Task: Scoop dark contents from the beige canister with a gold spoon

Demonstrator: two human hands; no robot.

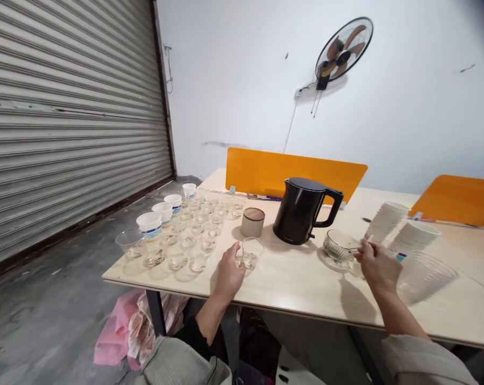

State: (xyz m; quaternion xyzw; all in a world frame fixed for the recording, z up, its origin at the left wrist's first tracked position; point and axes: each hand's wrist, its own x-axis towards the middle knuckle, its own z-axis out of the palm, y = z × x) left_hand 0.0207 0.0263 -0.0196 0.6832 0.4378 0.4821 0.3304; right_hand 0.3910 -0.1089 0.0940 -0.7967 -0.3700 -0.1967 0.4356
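Two hands work near the table's (290, 299) front edge: left hand (229, 272) cups a small glass (252, 252), right hand (378, 264) pinches a spoon (352, 249) in the ribbed bowl (340, 246) (bare tabletop between them).

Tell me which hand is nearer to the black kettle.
Roughly even, the right slightly nearer, I judge. The right hand is at the ribbed glass bowl just right of the kettle; the left hand holds a small glass cup in front, to its left.

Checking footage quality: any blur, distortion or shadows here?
Head view: wide-angle bends the roller shutter and blurs the edges; the kettle is sharp; the right hand casts a soft shadow on the table; faint glare on the glass cups.
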